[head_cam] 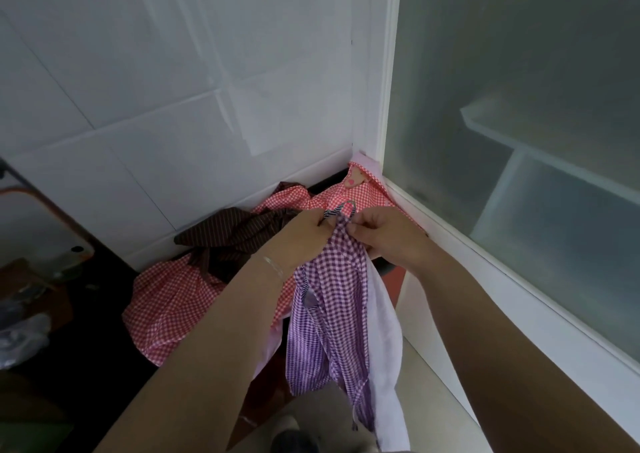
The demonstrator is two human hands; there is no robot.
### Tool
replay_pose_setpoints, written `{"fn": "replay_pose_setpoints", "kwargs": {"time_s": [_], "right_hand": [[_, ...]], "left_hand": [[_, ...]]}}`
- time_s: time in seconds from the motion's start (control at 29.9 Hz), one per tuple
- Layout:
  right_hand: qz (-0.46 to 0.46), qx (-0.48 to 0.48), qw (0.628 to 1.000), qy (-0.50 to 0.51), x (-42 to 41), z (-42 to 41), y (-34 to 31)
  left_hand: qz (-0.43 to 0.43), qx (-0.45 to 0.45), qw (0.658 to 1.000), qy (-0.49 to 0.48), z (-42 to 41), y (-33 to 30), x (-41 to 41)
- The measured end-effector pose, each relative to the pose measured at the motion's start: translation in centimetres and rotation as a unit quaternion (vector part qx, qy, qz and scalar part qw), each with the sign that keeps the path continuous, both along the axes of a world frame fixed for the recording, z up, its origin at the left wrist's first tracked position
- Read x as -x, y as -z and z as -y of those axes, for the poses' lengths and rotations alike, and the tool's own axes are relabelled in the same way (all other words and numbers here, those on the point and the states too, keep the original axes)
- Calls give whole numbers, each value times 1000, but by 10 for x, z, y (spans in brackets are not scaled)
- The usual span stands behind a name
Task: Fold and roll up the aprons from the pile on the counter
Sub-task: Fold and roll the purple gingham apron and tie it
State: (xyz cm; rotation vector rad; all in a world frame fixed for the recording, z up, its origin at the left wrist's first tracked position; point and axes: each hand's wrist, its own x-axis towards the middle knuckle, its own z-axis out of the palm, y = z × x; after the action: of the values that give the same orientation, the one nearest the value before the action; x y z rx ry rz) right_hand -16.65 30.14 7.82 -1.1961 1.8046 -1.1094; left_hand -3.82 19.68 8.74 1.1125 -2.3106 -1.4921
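A purple checked apron (pixel 329 314) with a pale lining hangs down in front of the counter. My left hand (pixel 301 241) and my right hand (pixel 384 234) both pinch its top end, close together, where a striped strap sticks up. Behind them a pile lies on the dark counter (pixel 69 366): a red checked apron (pixel 173 300) and a brown striped one (pixel 232 230), with more red checked cloth (pixel 360 192) pushed into the corner.
White tiled wall (pixel 173 106) runs behind the pile. A frosted glass cabinet door (pixel 519 140) with a white frame stands to the right. Dim clutter and a plastic bag (pixel 24 334) sit at the left edge. Pale floor (pixel 433 383) shows below.
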Motion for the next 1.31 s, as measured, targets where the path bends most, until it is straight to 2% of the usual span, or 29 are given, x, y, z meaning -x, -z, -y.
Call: {"fn": "replay_pose_setpoints", "kwargs": {"time_s": [0.07, 0.13, 0.2, 0.37, 0.54, 0.7, 0.84, 1.0, 1.17, 1.24, 1.31], "right_hand": [[-12, 13, 1000, 14, -4, 2, -1], [-5, 12, 1000, -13, -9, 3, -1], [6, -7, 999, -47, -10, 3, -3], [42, -27, 997, -51, -4, 1, -8], [130, -25, 988, -78, 1, -9, -8], [68, -39, 994, -77, 21, -27, -22], [91, -32, 995, -38, 44, -42, -36], [50, -78, 995, -25, 45, -42, -24], [41, -53, 997, -29, 27, -35, -6], [-9, -20, 1000, -16, 18, -29, -2], [-33, -1, 999, -11, 9, -24, -1]], "left_hand": [[42, 84, 995, 12, 0, -5, 2], [59, 165, 984, 26, 2, -9, 3], [50, 199, 978, 44, 6, -18, 5], [47, 181, 974, 126, 11, -52, 9], [30, 88, 981, 169, 18, -78, 5], [6, 62, 989, 131, 23, -56, 5], [-33, 69, 994, 83, 8, -26, 14], [-116, -3, 993, 6, -7, -22, 31], [-27, 113, 993, 31, 10, -47, 33], [-11, 115, 993, 32, 15, -53, 34], [-21, 79, 997, 8, 18, -56, 33]]}}
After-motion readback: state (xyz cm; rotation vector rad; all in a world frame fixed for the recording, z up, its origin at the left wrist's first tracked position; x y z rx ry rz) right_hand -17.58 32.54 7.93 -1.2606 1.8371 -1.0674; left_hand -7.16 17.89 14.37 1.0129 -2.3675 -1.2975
